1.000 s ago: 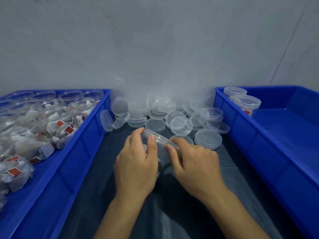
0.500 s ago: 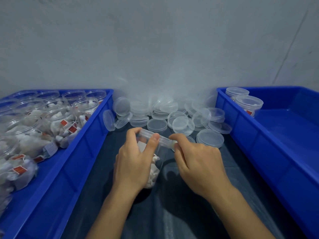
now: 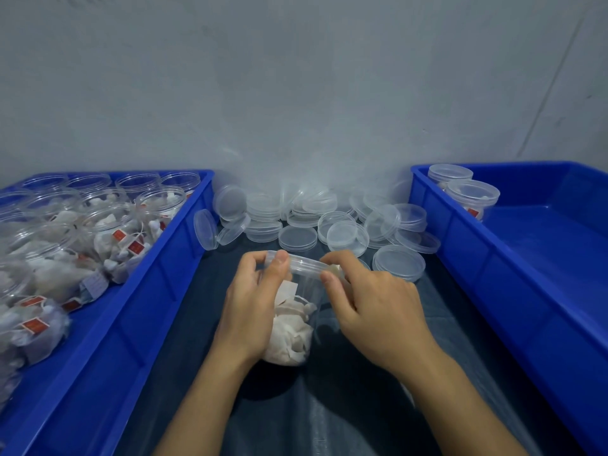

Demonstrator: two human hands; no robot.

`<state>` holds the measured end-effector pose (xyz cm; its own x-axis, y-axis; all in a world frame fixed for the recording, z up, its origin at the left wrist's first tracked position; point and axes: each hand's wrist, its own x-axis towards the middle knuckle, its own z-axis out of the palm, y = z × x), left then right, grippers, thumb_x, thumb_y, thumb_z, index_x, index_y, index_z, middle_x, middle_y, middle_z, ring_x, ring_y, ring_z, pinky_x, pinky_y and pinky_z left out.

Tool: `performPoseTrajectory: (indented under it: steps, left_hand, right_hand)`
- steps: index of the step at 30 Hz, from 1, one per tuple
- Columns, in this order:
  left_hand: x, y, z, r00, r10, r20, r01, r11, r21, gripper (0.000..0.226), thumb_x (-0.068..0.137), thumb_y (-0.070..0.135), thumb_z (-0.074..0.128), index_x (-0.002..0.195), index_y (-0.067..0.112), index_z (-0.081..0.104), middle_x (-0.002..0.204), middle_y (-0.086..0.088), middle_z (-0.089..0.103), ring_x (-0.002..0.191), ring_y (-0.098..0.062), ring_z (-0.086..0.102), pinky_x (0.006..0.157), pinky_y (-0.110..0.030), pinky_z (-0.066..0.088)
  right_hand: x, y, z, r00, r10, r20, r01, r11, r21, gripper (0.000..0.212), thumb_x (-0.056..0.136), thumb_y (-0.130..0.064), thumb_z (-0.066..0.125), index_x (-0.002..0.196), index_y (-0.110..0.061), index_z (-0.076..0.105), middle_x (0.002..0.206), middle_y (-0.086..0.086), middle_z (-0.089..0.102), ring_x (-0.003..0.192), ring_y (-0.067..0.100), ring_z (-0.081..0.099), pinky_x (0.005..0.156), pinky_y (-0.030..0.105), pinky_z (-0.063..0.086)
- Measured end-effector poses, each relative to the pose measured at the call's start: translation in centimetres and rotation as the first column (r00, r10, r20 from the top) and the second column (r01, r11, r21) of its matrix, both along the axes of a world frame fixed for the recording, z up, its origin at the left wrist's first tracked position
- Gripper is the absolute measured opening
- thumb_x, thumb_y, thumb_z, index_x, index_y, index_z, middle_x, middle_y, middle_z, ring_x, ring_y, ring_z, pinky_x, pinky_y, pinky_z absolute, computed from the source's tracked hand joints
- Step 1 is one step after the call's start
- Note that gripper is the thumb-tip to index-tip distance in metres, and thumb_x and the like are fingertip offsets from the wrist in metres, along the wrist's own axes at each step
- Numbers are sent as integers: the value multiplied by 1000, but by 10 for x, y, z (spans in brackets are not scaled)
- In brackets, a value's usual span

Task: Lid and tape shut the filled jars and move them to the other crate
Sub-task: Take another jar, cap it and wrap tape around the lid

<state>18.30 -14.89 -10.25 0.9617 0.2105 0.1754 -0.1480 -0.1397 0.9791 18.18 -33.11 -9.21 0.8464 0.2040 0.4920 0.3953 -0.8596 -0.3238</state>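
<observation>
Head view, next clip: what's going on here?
A person is closing a filled clear jar standing on the dark mat between two blue crates. Both hands, left and right, grip the lid at the jar's rim. The left crate holds open filled jars; the right crate holds two lidded ones. Spare lids are piled behind.

- The crate on the left (image 3: 171, 284) is bright blue, plain.
- The crate on the right (image 3: 493, 258) is the same bright blue.
- The jar (image 3: 297, 311) is clear plastic, with white pouches (image 3: 289, 334) inside.
- Its lid (image 3: 302, 264) is clear, faintly milky.
- The loose lids (image 3: 345, 225) are clear and colourless.
- The open jars (image 3: 108, 225) are clear, holding white pouches with small red tags (image 3: 135, 247).
- The table cover (image 3: 329, 406) is dark blue-grey.
- The wall (image 3: 296, 93) is pale grey.
</observation>
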Motion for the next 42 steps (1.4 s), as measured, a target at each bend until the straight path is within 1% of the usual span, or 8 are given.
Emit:
performPoseTrajectory:
  steps: [2, 5, 10, 14, 18, 28, 34, 42]
  left_hand:
    - [1, 1, -1, 999, -46, -22, 45, 998, -41, 52, 85, 74, 60, 108, 28, 67, 104, -1, 77, 96, -23, 76, 83, -45, 60]
    - [-1, 0, 1, 997, -74, -25, 75, 997, 34, 49, 87, 78, 53, 107, 34, 65, 104, 8, 75, 95, -9, 74, 81, -33, 55]
    - [-7, -8, 7, 998, 64, 26, -68, 904, 423, 59, 75, 91, 48, 107, 44, 60, 106, 20, 67, 100, 2, 63, 82, -25, 46]
    - [-16, -17, 13, 975, 181, 127, -221, 785, 578, 88, 84, 88, 40, 150, 29, 51, 136, 11, 61, 121, -14, 62, 98, -36, 48]
    - [-19, -24, 13, 982, 158, 100, -185, 752, 633, 100, 82, 89, 32, 161, 28, 33, 154, 7, 52, 135, -20, 56, 95, -33, 36]
    - [-10, -6, 7, 989, 118, 91, -146, 887, 438, 77, 90, 78, 52, 153, 33, 48, 136, 11, 65, 120, -10, 63, 95, -34, 48]
    - [-7, -5, 7, 996, 78, 35, -84, 963, 258, 64, 83, 77, 53, 134, 38, 60, 102, 26, 71, 98, 15, 62, 77, -5, 43]
    - [-4, -5, 4, 1000, -13, 4, 13, 999, 53, 60, 77, 81, 58, 119, 39, 68, 106, 14, 77, 101, -13, 74, 97, -52, 58]
  right_hand:
    - [-1, 0, 1, 1000, 4, -26, -2, 999, 41, 42, 98, -65, 19, 121, -44, 46, 74, -9, 69, 78, 24, 68, 70, 44, 52]
    - [-3, -1, 1, 999, -1, -51, 6, 995, 97, 39, 97, -64, 24, 118, -43, 49, 71, -9, 65, 77, 24, 66, 73, 45, 53]
    - [-5, -1, 3, 998, -4, -55, 11, 991, 135, 40, 96, -63, 28, 114, -38, 55, 64, -10, 59, 70, 22, 63, 70, 45, 51]
    - [-8, 2, 3, 1000, -17, -23, 20, 992, 127, 42, 97, -64, 27, 114, -38, 55, 69, -9, 66, 73, 24, 66, 67, 43, 51]
    - [-10, 3, 1, 1000, -14, -27, 17, 994, 106, 40, 97, -63, 24, 110, -37, 53, 65, -8, 63, 69, 24, 65, 65, 42, 49]
    - [-6, -7, 7, 995, 29, -96, -27, 999, 24, 50, 95, -58, 19, 138, -48, 42, 68, -11, 66, 72, 22, 62, 71, 45, 50]
    - [-3, -7, 7, 996, 9, -87, -6, 999, 33, 48, 96, -63, 17, 133, -50, 45, 67, -10, 65, 75, 22, 64, 72, 45, 51]
    - [-4, -10, 10, 987, 28, -160, -7, 992, 129, 36, 99, -60, 36, 130, -51, 54, 54, -18, 47, 73, 15, 61, 75, 42, 52]
